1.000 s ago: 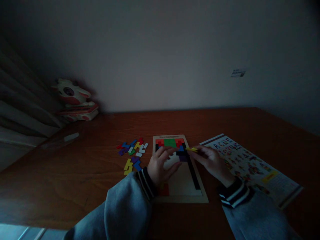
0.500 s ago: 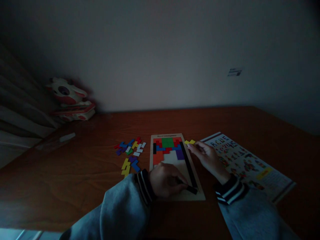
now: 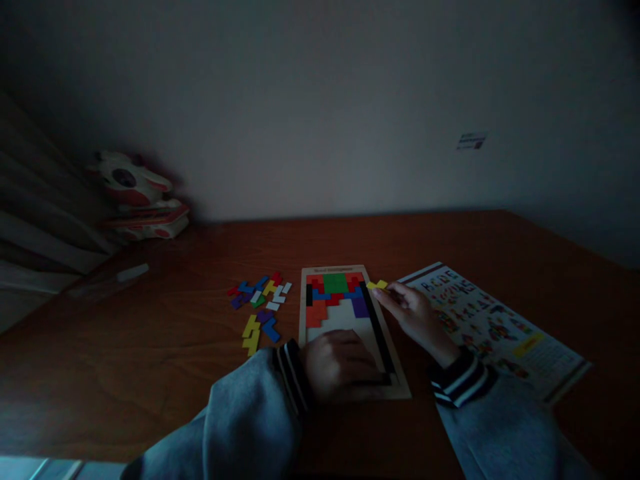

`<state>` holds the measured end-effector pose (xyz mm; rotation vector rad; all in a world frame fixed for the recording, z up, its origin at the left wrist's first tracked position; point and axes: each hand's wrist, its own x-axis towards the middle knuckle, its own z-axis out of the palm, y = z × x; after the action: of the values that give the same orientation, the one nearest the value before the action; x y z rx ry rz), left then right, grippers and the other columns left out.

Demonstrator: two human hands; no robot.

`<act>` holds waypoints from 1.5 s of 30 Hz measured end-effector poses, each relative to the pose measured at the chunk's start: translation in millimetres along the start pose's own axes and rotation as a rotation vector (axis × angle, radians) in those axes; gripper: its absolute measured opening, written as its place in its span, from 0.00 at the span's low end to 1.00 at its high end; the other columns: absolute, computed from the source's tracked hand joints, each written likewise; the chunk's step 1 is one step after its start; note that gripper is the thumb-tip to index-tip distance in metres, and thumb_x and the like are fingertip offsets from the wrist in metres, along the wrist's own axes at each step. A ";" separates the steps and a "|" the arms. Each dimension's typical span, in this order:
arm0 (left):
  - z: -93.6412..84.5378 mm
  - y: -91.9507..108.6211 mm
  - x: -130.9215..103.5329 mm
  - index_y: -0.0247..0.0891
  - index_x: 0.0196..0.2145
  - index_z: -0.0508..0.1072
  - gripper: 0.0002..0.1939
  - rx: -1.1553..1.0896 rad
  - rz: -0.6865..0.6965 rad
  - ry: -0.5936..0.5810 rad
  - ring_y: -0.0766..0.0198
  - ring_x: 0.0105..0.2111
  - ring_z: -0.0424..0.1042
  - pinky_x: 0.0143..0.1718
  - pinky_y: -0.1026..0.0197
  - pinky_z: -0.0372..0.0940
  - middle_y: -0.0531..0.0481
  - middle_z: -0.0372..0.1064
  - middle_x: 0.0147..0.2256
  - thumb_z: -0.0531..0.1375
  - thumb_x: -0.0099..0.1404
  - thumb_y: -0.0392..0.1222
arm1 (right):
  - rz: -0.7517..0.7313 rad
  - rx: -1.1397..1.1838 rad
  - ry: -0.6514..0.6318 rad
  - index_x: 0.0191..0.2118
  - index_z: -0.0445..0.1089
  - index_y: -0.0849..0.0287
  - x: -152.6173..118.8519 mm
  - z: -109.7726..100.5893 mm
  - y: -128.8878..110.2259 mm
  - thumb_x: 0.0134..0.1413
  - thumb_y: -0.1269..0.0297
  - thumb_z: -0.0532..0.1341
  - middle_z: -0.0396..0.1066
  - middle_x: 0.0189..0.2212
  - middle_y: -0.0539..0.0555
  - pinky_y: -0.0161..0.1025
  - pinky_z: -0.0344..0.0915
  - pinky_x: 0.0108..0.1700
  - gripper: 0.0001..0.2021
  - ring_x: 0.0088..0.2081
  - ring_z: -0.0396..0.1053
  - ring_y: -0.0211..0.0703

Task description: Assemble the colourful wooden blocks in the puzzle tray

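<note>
The wooden puzzle board (image 3: 403, 387) lies in front of me, its upper part filled with green, red, orange, blue, purple and black pieces. My left hand (image 3: 340, 365) is low over the board, its fingers closed at a long black puzzle piece (image 3: 373, 383) along the bottom edge. The hand covers part of that piece. Beside the board's right edge, my right hand (image 3: 413, 317) pinches a yellow puzzle piece (image 3: 377, 285) between thumb and fingers. Another black strip (image 3: 383, 347) runs down the right side of the board.
Loose coloured pieces (image 3: 260, 293) lie left of the board, with yellow ones (image 3: 251, 335) nearer me. A printed pattern sheet (image 3: 493, 323) lies under and beyond my right forearm. A cow-shaped toy (image 3: 145, 193) stands at the back left by the wall.
My left hand has lowered the tilted black piece so that it lies level along the board's bottom edge. My right hand keeps the yellow piece in nearly the same place.
</note>
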<state>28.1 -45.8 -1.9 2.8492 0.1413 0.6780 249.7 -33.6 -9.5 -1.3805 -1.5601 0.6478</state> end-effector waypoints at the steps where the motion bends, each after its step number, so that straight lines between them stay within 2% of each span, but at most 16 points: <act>1: 0.1 0.8 -0.3 0.38 0.39 0.77 0.14 -0.015 0.036 -0.011 0.65 0.36 0.74 0.42 0.61 0.69 0.49 0.78 0.36 0.58 0.70 0.49 | -0.005 -0.012 -0.006 0.31 0.70 0.56 -0.1 0.1 0.7 0.59 0.45 0.58 0.72 0.24 0.50 0.35 0.65 0.29 0.18 0.28 0.69 0.41; 4: 1.0 2.9 -1.8 0.38 0.41 0.77 0.14 -0.034 0.086 -0.024 0.63 0.37 0.74 0.41 0.59 0.68 0.50 0.79 0.35 0.57 0.70 0.49 | -0.004 -0.013 -0.046 0.32 0.70 0.56 -0.5 1.0 3.8 0.60 0.45 0.57 0.71 0.24 0.50 0.35 0.64 0.28 0.18 0.27 0.68 0.41; 6: 1.0 3.7 -2.9 0.39 0.44 0.77 0.14 -0.044 0.089 -0.038 0.61 0.40 0.74 0.41 0.57 0.68 0.50 0.79 0.39 0.56 0.70 0.49 | 0.000 -0.005 -0.063 0.32 0.70 0.56 -1.0 1.9 5.3 0.59 0.45 0.58 0.71 0.25 0.50 0.35 0.64 0.28 0.18 0.28 0.68 0.42; 10: 0.3 4.3 -4.4 0.41 0.49 0.74 0.15 -0.090 0.077 -0.095 0.59 0.49 0.71 0.50 0.55 0.65 0.51 0.76 0.49 0.54 0.72 0.47 | 0.016 -0.008 -0.073 0.33 0.70 0.55 -2.0 2.7 4.4 0.60 0.46 0.58 0.71 0.26 0.49 0.36 0.64 0.31 0.17 0.29 0.68 0.42; 13: 0.1 5.6 -3.8 0.40 0.52 0.72 0.16 -0.118 0.063 -0.095 0.58 0.53 0.68 0.54 0.55 0.63 0.51 0.73 0.53 0.54 0.71 0.48 | -0.005 -0.041 -0.087 0.34 0.71 0.55 -1.8 2.9 3.4 0.61 0.48 0.58 0.72 0.28 0.50 0.37 0.65 0.33 0.16 0.31 0.69 0.42; 16: -3.6 5.1 -1.8 0.39 0.49 0.74 0.16 -0.126 0.052 -0.017 0.59 0.54 0.68 0.56 0.56 0.63 0.50 0.72 0.54 0.55 0.71 0.48 | -0.053 -0.049 -0.080 0.35 0.72 0.55 -1.0 3.3 4.9 0.62 0.48 0.56 0.73 0.31 0.51 0.38 0.66 0.37 0.16 0.34 0.71 0.44; 19: -14.9 -3.2 -2.7 0.37 0.47 0.74 0.13 -0.075 0.025 0.080 0.61 0.50 0.71 0.54 0.57 0.65 0.46 0.75 0.50 0.55 0.70 0.43 | -0.077 -0.047 -0.076 0.35 0.72 0.54 -1.1 3.4 6.6 0.63 0.49 0.55 0.74 0.31 0.52 0.39 0.67 0.38 0.16 0.35 0.72 0.45; 22: -31.8 -20.7 -12.2 0.35 0.47 0.74 0.12 0.063 -0.058 0.163 0.61 0.44 0.73 0.48 0.56 0.69 0.43 0.77 0.45 0.55 0.69 0.38 | -0.087 -0.088 -0.061 0.35 0.72 0.55 -2.2 2.9 6.9 0.64 0.50 0.55 0.74 0.31 0.52 0.39 0.67 0.36 0.15 0.33 0.72 0.45; 25: -46.7 -42.0 -30.3 0.36 0.45 0.75 0.11 0.213 -0.171 0.219 0.61 0.39 0.75 0.43 0.56 0.71 0.44 0.77 0.42 0.55 0.68 0.36 | -0.109 -0.113 -0.034 0.39 0.72 0.55 -2.7 2.6 7.3 0.65 0.52 0.55 0.76 0.35 0.54 0.40 0.69 0.39 0.14 0.36 0.74 0.46; 29: -55.5 -64.3 -56.1 0.36 0.44 0.76 0.11 0.323 -0.227 0.189 0.60 0.39 0.76 0.43 0.56 0.72 0.42 0.78 0.40 0.54 0.69 0.37 | -0.165 -0.180 -0.014 0.45 0.73 0.56 -2.6 3.3 8.2 0.66 0.55 0.54 0.77 0.45 0.56 0.43 0.68 0.49 0.14 0.46 0.74 0.48; 32: -56.3 -71.7 -67.7 0.36 0.45 0.75 0.11 0.360 -0.248 0.165 0.58 0.41 0.77 0.45 0.53 0.72 0.42 0.78 0.42 0.55 0.69 0.39 | -0.172 -0.335 -0.013 0.45 0.73 0.56 -4.3 4.7 6.4 0.67 0.57 0.52 0.78 0.42 0.57 0.44 0.69 0.46 0.15 0.43 0.76 0.49; 35: -56.0 -72.8 -72.3 0.36 0.44 0.76 0.11 0.360 -0.274 0.144 0.58 0.42 0.77 0.45 0.54 0.72 0.43 0.78 0.43 0.56 0.69 0.40 | -0.179 -0.476 -0.005 0.43 0.73 0.56 -7.5 5.8 4.2 0.67 0.58 0.51 0.79 0.38 0.57 0.44 0.70 0.41 0.15 0.39 0.76 0.50; 39: -56.5 -72.4 -75.5 0.37 0.44 0.76 0.11 0.368 -0.279 0.123 0.58 0.42 0.77 0.45 0.54 0.72 0.45 0.78 0.43 0.55 0.70 0.40 | -0.173 -0.532 -0.028 0.42 0.72 0.56 -12.0 4.9 3.3 0.67 0.57 0.50 0.78 0.35 0.56 0.43 0.69 0.38 0.15 0.36 0.76 0.49; 43: -59.1 -73.1 -80.1 0.37 0.45 0.75 0.12 0.362 -0.291 0.082 0.58 0.42 0.77 0.45 0.53 0.71 0.44 0.78 0.43 0.55 0.70 0.40 | -0.247 -0.485 0.006 0.42 0.72 0.57 -12.0 4.3 0.6 0.68 0.57 0.50 0.75 0.41 0.59 0.46 0.69 0.47 0.15 0.43 0.74 0.49; 45: -60.9 -73.0 -81.7 0.37 0.46 0.75 0.12 0.343 -0.293 0.064 0.57 0.43 0.77 0.46 0.52 0.71 0.43 0.77 0.44 0.55 0.70 0.41 | -0.282 -0.450 -0.025 0.43 0.72 0.57 -7.8 6.4 -3.5 0.67 0.56 0.51 0.74 0.42 0.59 0.47 0.68 0.49 0.15 0.45 0.73 0.49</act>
<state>-75.5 24.8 -0.6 3.0279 0.7356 0.7415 242.0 -40.7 -11.6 -1.4322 -1.9543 0.1443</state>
